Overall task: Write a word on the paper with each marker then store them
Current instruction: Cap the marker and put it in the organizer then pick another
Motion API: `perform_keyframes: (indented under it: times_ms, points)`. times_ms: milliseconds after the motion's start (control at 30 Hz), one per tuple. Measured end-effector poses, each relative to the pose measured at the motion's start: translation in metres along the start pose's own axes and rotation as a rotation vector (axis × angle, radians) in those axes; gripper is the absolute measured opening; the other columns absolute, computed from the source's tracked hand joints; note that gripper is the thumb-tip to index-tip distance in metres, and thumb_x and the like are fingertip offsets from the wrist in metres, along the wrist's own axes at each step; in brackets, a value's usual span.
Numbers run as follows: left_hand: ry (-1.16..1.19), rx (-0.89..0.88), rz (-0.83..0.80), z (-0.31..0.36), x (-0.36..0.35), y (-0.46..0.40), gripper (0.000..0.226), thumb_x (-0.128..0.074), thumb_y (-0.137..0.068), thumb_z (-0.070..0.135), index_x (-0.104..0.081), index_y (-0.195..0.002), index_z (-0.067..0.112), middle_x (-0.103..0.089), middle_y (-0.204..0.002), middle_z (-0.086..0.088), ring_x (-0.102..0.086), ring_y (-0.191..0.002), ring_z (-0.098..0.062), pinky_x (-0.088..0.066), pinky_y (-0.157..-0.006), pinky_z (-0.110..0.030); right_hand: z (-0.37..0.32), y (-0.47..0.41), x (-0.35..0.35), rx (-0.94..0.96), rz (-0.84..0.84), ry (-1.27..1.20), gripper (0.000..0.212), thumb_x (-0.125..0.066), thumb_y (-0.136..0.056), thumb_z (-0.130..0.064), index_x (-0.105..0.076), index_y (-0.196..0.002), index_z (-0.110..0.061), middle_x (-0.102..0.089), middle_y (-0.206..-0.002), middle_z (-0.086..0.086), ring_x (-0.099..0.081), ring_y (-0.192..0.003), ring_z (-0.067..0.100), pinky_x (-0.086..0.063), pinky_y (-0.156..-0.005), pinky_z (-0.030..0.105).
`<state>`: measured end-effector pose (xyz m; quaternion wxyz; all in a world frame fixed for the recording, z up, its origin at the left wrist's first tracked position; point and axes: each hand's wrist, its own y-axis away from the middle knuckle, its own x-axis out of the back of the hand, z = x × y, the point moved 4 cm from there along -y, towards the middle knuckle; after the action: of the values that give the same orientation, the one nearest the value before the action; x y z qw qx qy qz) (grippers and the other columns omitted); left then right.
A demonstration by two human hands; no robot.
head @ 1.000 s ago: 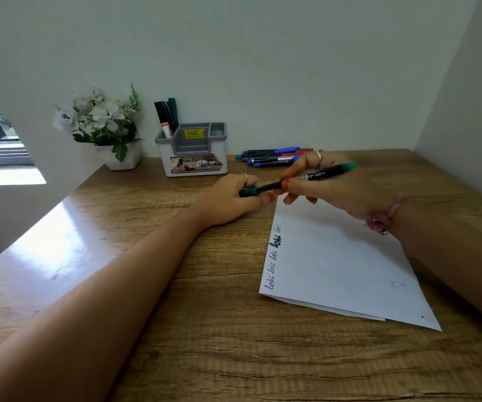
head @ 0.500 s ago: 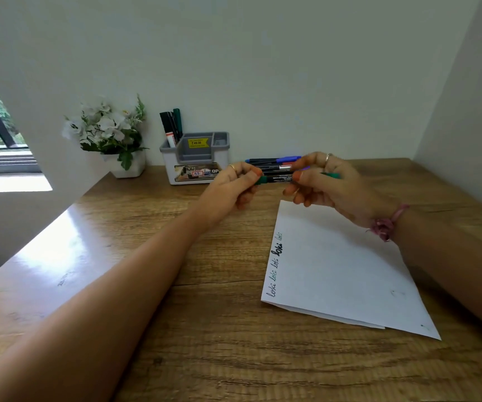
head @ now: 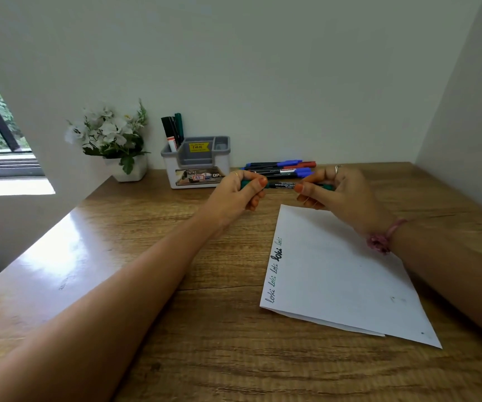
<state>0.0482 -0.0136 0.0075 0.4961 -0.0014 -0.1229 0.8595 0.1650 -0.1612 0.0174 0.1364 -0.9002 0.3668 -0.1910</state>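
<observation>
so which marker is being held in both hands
The green marker, gripped at both ends by the left hand and right hand; the others lie on the desk or stand in the holder.

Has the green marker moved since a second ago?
Yes. The green marker, held level in both hands, has gone up and back from the paper towards the organiser.

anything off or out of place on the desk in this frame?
Nothing damaged or spilled. The paper lies askew to the desk edge, a second sheet's edge peeking out below it. A few small ink specks mark its lower right. Loose markers lie beside the organizer, not yet stored.
</observation>
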Motion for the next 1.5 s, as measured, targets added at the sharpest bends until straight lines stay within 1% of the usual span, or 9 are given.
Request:
perform_keyframes:
  times_ms: [500, 633, 733, 833, 967, 1033, 1200, 1367, 1500]
  points:
    - [-0.086, -0.096, 0.027, 0.012, 0.006, 0.001, 0.015, -0.057, -0.090, 0.018, -0.054, -0.105, 0.014, -0.061, -0.079, 0.001, -0.058, -0.060, -0.004, -0.052, -0.060, -0.019, -0.005, -0.001, -0.006, 0.032, 0.002, 0.065, 0.007, -0.068, -0.083, -0.022, -0.064, -0.082, -0.016, -0.069, -0.067, 0.002, -0.060, -0.051, 0.005, -0.044, -0.046, 0.016]
    - [0.090, -0.124, 0.195, 0.021, 0.013, 0.000, 0.034, -0.064, -0.085, 0.014, -0.043, -0.112, 0.010, -0.068, -0.086, -0.007, -0.067, -0.070, -0.009, -0.055, -0.064, -0.018, -0.011, 0.002, -0.019, 0.080, 0.015, 0.025, 0.008, -0.066, -0.086, -0.017, -0.058, -0.087, -0.013, -0.068, -0.070, 0.003, -0.060, -0.051, -0.001, -0.040, -0.045, 0.010]
    - [0.204, -0.058, 0.220, 0.014, 0.017, 0.001, 0.032, -0.065, -0.084, 0.011, -0.047, -0.110, 0.009, -0.067, -0.100, -0.011, -0.068, -0.089, -0.017, -0.056, -0.075, -0.023, -0.012, 0.006, -0.027, 0.109, -0.011, 0.023, 0.010, -0.064, -0.086, -0.012, -0.059, -0.094, -0.007, -0.068, -0.074, 0.000, -0.061, -0.055, -0.004, -0.041, -0.049, 0.008]
    - [0.408, -0.028, 0.265, 0.017, 0.028, 0.000, 0.031, -0.064, -0.084, 0.005, -0.050, -0.112, 0.006, -0.065, -0.103, -0.010, -0.066, -0.097, -0.020, -0.056, -0.084, -0.034, -0.006, 0.007, -0.032, 0.130, -0.096, 0.189, 0.024, -0.065, -0.087, -0.023, -0.061, -0.109, -0.017, -0.068, -0.087, -0.011, -0.061, -0.067, -0.009, -0.042, -0.061, 0.008]
    - [0.189, -0.164, 0.574, 0.048, 0.084, -0.004, 0.040, -0.072, -0.078, 0.016, -0.055, -0.113, 0.007, -0.067, -0.105, -0.010, -0.067, -0.095, -0.021, -0.056, -0.083, -0.036, 0.010, 0.009, -0.034, 0.090, -0.253, 0.488, 0.053, -0.058, -0.086, -0.046, -0.047, -0.133, -0.023, -0.061, -0.117, -0.010, -0.058, -0.103, 0.001, -0.045, -0.087, 0.017]
    - [0.103, -0.234, 0.692, 0.061, 0.111, -0.004, 0.028, -0.071, -0.080, 0.016, -0.060, -0.105, 0.009, -0.069, -0.099, -0.005, -0.068, -0.091, -0.016, -0.056, -0.083, -0.032, 0.015, 0.011, -0.036, 0.101, -0.306, 0.601, 0.054, -0.057, -0.087, -0.048, -0.047, -0.133, -0.022, -0.059, -0.126, -0.006, -0.055, -0.110, 0.008, -0.044, -0.095, 0.030]
    - [-0.041, -0.371, 0.873, 0.078, 0.151, -0.011, 0.031, -0.065, -0.086, 0.015, -0.060, -0.115, 0.005, -0.065, -0.098, -0.002, -0.064, -0.091, -0.011, -0.055, -0.080, -0.022, 0.018, 0.012, -0.043, 0.182, -0.340, 0.813, 0.043, -0.050, -0.089, -0.052, -0.058, -0.121, -0.025, -0.061, -0.122, -0.007, -0.051, -0.112, 0.012, -0.039, -0.100, 0.041]
    - [-0.186, -0.437, 0.926, 0.084, 0.166, -0.029, 0.033, -0.063, -0.088, 0.018, -0.060, -0.119, 0.006, -0.066, -0.106, -0.004, -0.064, -0.096, -0.012, -0.054, -0.087, -0.024, 0.019, 0.012, -0.042, 0.196, -0.336, 0.824, 0.039, -0.049, -0.090, -0.050, -0.059, -0.119, -0.027, -0.058, -0.121, -0.008, -0.046, -0.112, 0.011, -0.037, -0.100, 0.042]
    - [-0.362, -0.366, 0.860, 0.073, 0.167, -0.047, 0.033, -0.064, -0.086, 0.019, -0.061, -0.116, 0.005, -0.067, -0.106, -0.010, -0.064, -0.096, -0.019, -0.053, -0.088, -0.032, 0.020, 0.012, -0.044, 0.208, -0.330, 0.827, 0.038, -0.048, -0.090, -0.051, -0.058, -0.118, -0.027, -0.056, -0.121, -0.009, -0.045, -0.112, 0.012, -0.036, -0.100, 0.041]
